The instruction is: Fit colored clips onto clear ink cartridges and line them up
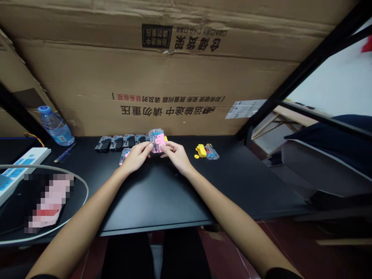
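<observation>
On the black table (162, 197) we hold a pink blister pack (158, 142) upright, our left hand (136, 157) and right hand (177, 154) closed on either side

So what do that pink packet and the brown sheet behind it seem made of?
The pink packet looks like smooth plastic in a glossy clear wrap, probably plastic, given its shine. The brown sheet looks like corrugated cardboard: matte, creased, printed.
</observation>
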The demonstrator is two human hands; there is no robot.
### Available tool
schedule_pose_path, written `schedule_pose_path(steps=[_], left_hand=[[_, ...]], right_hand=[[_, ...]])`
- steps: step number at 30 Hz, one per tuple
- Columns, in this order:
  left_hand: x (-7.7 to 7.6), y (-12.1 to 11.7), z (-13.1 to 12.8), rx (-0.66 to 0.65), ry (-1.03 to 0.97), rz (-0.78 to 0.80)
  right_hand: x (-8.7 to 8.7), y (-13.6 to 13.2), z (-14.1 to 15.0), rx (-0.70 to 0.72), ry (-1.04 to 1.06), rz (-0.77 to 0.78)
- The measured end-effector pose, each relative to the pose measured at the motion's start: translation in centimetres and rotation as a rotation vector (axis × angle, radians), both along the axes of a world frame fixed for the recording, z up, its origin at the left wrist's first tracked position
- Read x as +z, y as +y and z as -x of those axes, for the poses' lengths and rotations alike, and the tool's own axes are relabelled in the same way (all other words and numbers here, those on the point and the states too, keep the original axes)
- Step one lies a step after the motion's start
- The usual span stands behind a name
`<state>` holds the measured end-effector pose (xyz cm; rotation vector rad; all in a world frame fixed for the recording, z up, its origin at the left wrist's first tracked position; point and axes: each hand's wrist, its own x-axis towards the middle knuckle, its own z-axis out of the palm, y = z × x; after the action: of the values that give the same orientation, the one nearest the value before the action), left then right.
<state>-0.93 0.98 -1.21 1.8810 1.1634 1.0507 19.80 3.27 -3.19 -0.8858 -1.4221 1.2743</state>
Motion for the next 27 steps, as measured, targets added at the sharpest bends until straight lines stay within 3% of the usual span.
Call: schedule_pose_path(steps=[10,16,18,23,27], left_hand=[[-0.5,0.3,0.0,-0.003,-0.152,0.072],[-0.6,0.5,0.3,0.037,-0.103,0.049],[-0.6,0.5,0.4,0.045,-0.108,0.05],[-0.5,0.5,0.3,0.048,-0.115,0.041],[-0.6,0.5,0.2,0.065,-0.154,0.032]], right_hand=[[0.5,-0.1,-0.2,0.013,0.011,0.031],[0.8,1.3,-1.6,-0.384,0.226,-0.054],[0.8,1.7,-2.0,-0.43,0.248,-0.058],[0.7,1.3,-1.7,-0.332,0.175,-0.086],[0.5,0.2,-0.5,-0.135,0.003,-0.132]])
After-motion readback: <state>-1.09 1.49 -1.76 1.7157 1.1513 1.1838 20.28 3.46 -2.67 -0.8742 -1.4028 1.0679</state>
